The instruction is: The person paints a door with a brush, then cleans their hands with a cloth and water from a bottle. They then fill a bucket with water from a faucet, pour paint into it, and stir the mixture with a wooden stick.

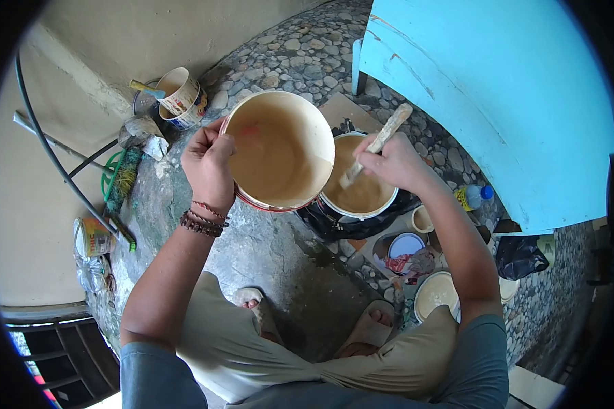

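My left hand [210,160] is closed on the rim of a paint bucket [324,146], which it holds up and tilted so that its tan-coated inside faces me. In my right hand [389,160] is a paintbrush [393,127], gripped by its paint-smeared handle with the bristles pointing down. The bristles are over the mouth of a second paint bucket [363,215], which holds tan paint [355,194] and stands on black plastic [324,225]. The held bucket overlaps this second bucket's left side in the view.
Stacked tubs [179,102] with a brush across them stand by the wall. A green broom [123,180] and a paint can [93,237] are at the left. A light blue panel [491,95] fills the upper right. Nearby are a bottle [473,197], a small cup [421,219] and a paint-filled tub [435,294].
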The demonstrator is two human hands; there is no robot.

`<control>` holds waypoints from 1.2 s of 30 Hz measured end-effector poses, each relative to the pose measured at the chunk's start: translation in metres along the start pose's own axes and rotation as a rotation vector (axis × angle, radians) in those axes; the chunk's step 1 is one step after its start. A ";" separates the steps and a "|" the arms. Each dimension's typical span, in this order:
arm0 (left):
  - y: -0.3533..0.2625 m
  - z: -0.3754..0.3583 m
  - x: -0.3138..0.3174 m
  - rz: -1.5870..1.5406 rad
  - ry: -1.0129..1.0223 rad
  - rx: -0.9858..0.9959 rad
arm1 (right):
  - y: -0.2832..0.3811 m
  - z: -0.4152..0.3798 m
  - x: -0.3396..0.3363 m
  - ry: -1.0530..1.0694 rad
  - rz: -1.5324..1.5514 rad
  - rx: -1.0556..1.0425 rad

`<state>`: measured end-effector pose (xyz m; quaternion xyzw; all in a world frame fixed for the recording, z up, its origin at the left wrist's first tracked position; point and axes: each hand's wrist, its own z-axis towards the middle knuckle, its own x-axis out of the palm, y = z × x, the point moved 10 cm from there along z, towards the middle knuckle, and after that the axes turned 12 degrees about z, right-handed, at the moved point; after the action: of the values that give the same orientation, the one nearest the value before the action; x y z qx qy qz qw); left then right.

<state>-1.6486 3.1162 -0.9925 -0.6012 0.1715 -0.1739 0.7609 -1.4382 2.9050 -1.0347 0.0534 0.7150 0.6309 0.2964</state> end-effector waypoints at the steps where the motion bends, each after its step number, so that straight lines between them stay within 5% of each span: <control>1: -0.002 0.000 0.000 0.003 -0.001 0.019 | 0.011 0.001 -0.008 -0.066 -0.082 -0.142; 6: -0.008 -0.004 -0.005 -0.019 -0.023 -0.015 | 0.009 -0.008 -0.032 -0.140 -0.231 -0.052; 9: -0.002 -0.003 -0.005 0.002 -0.025 -0.054 | 0.012 -0.023 -0.014 0.016 -0.262 0.078; 14: -0.004 0.000 0.005 -0.012 -0.001 0.027 | 0.015 -0.012 0.001 0.009 -0.104 0.008; 18: -0.004 0.000 0.003 0.025 -0.006 0.048 | 0.018 -0.010 -0.027 -0.169 -0.281 -0.017; 25: -0.004 0.000 -0.003 0.043 -0.017 0.008 | 0.018 -0.026 0.011 0.159 -0.187 0.067; 32: -0.006 -0.002 -0.003 0.033 -0.032 0.038 | 0.009 -0.005 -0.014 -0.130 -0.234 -0.054; 36: -0.007 -0.003 -0.009 0.055 -0.028 0.010 | 0.002 -0.031 -0.031 -0.076 -0.365 0.028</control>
<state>-1.6583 3.1166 -0.9861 -0.5950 0.1764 -0.1450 0.7707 -1.4284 2.8646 -1.0204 -0.0493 0.7100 0.5541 0.4319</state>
